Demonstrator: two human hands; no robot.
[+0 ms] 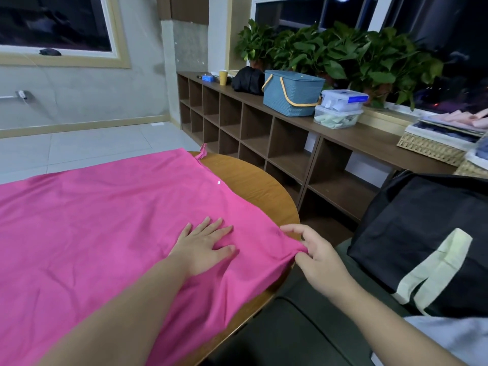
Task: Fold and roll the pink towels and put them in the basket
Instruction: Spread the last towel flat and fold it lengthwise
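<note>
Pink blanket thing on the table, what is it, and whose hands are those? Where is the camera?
The camera sits on a person's head and looks down, so you see that person's own two arms. The pink thing is a towel, spread flat over a round wooden table. The left hand lies flat on it, pressing it smooth. The right hand pinches the towel's edge at the table's rim with its fingers. To the right is a black bag. On the long shelf behind stand a blue basket, clear boxes and green plants.
</note>
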